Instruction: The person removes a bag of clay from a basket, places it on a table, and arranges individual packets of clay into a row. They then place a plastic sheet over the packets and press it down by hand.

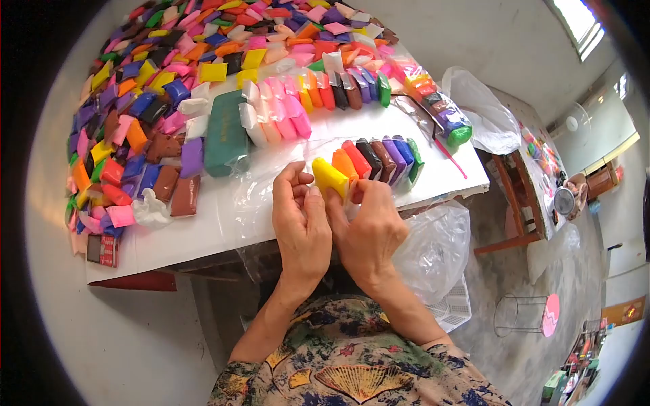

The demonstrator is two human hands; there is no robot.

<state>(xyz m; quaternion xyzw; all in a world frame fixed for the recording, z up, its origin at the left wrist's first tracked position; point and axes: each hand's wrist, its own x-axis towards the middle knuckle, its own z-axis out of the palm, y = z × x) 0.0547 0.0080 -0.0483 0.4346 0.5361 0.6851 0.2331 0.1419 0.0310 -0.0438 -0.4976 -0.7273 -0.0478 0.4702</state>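
Observation:
A row of small wrapped packets stands near the table's front edge: a yellow packet (330,177) at its left end, then orange, red, black (370,158), brown, purple, blue and green ones. My right hand (369,227) has its fingers closed at the yellow packet's lower right side, pinching its edge. At the yellow packet's left is my left hand (301,223), fingers curled and apart, holding nothing that shows. Behind stand a second coloured row (338,91) and pink and white packets (277,111), beside a green box (225,134).
Many loose coloured packets (159,101) cover the table's left and back. A red phone-like device (103,250) lies at the front left corner. Glasses (421,111) and a filled clear bag (440,108) lie right. Plastic bags (433,247) hang below the front edge.

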